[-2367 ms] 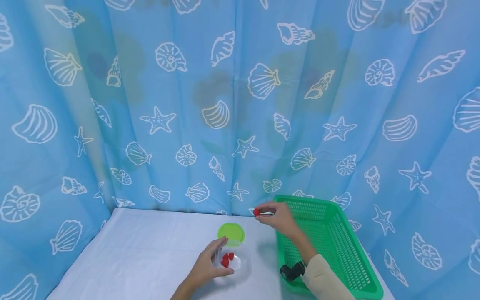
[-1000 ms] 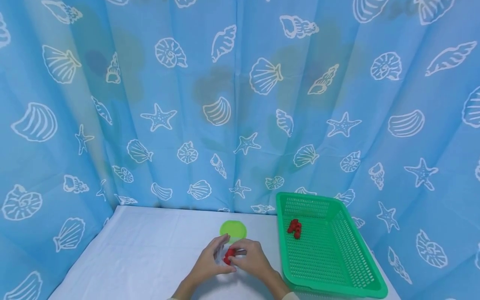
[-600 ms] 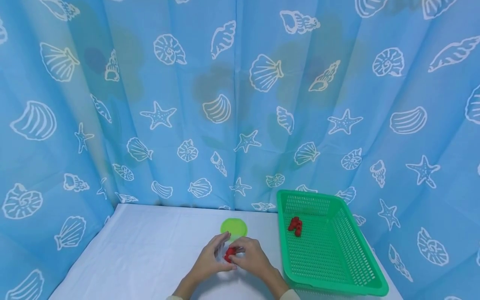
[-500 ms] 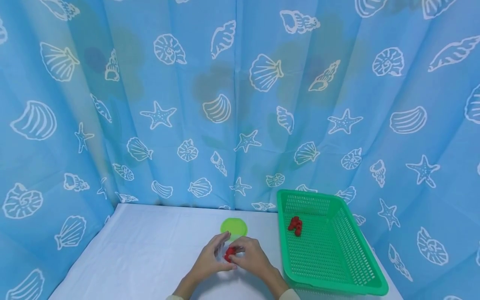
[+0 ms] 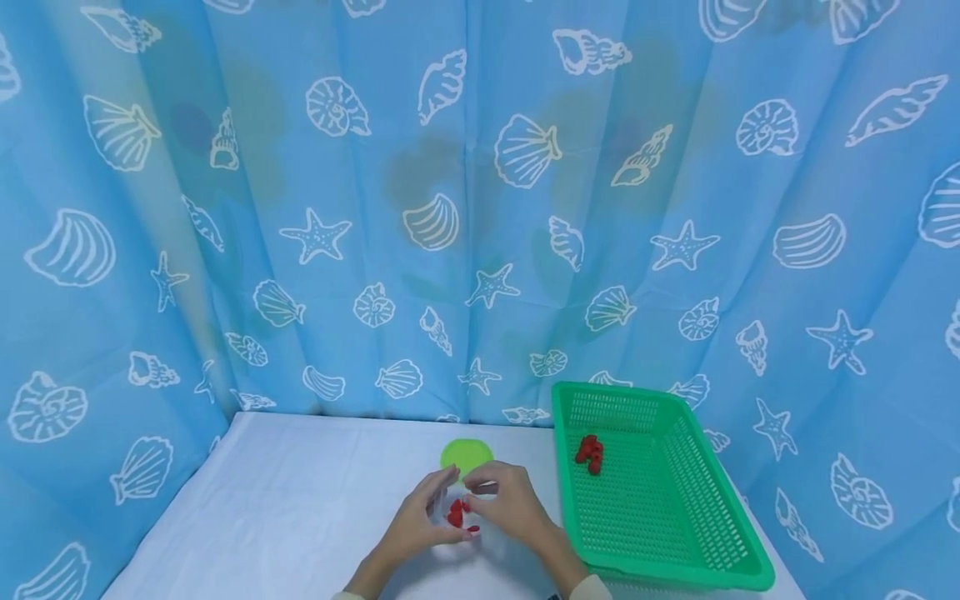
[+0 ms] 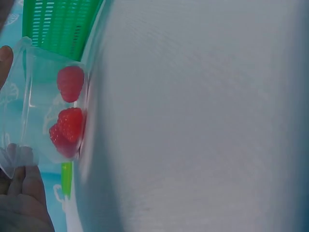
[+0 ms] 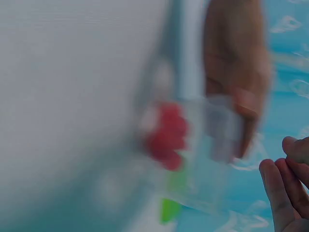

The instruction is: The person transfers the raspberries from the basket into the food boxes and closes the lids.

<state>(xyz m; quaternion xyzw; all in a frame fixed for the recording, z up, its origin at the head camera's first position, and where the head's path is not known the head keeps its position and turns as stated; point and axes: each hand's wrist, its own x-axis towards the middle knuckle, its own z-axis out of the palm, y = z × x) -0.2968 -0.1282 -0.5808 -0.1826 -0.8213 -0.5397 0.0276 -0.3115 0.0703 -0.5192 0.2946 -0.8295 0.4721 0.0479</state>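
Note:
My left hand [image 5: 417,518] grips a clear plastic container [image 6: 41,106] by its sides. Inside lie a few red raspberries [image 6: 70,125], seen through the wall in the left wrist view. Over the container's right side hovers my right hand [image 5: 512,504], its fingers loosely bent. In the right wrist view the thumb and fingertips [image 7: 273,174] come close together, with nothing visible between them; the container and berries are blurred there. A lime-green round lid [image 5: 467,455] lies on the table just behind the container. More raspberries [image 5: 589,454] rest in a green basket [image 5: 567,508].
The green basket stands to the right of my hands, with perforated walls and a raised rim. A white cloth covers the table [image 5: 285,492]. Behind it hangs a blue curtain [image 5: 390,250] with white shell prints.
Earlier my right hand pinched a raspberry by the basket, then reached into the container among the berries. Now its fingers have come up off them. The left hand keeps its grip.

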